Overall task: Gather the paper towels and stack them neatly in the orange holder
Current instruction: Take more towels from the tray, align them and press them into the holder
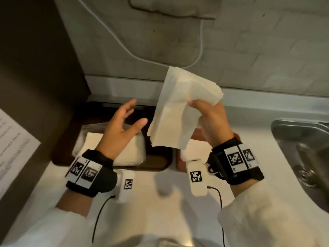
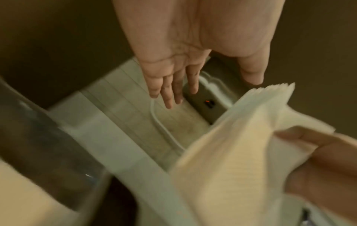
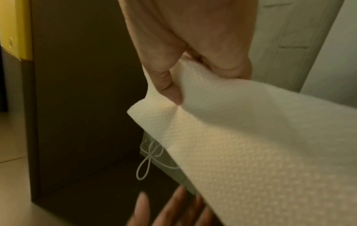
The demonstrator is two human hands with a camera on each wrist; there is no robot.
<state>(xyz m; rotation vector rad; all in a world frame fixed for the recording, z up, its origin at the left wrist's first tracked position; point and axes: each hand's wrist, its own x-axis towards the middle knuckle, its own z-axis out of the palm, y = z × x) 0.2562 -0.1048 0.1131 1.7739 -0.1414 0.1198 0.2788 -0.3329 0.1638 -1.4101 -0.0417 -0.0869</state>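
Observation:
My right hand (image 1: 197, 111) grips a thick stack of white paper towels (image 1: 178, 107) by its right edge and holds it tilted in the air above the counter. In the right wrist view my thumb (image 3: 170, 88) presses on the embossed stack (image 3: 251, 145). My left hand (image 1: 136, 113) hovers open just left of the stack, palm facing it and not touching it. The orange holder (image 1: 196, 133) sits on the counter below my right hand, mostly hidden, with pale sheets (image 1: 195, 150) lying in it. In the left wrist view the stack (image 2: 241, 145) hangs beside my spread fingers (image 2: 173, 91).
A clear pack of more paper towels (image 1: 128, 150) lies in a dark tray (image 1: 156, 164) under my left hand. A steel sink (image 1: 302, 148) is at the right. A white cable (image 1: 124, 49) hangs on the brick wall, and a printed sheet (image 1: 12, 139) is on the dark cabinet at the left.

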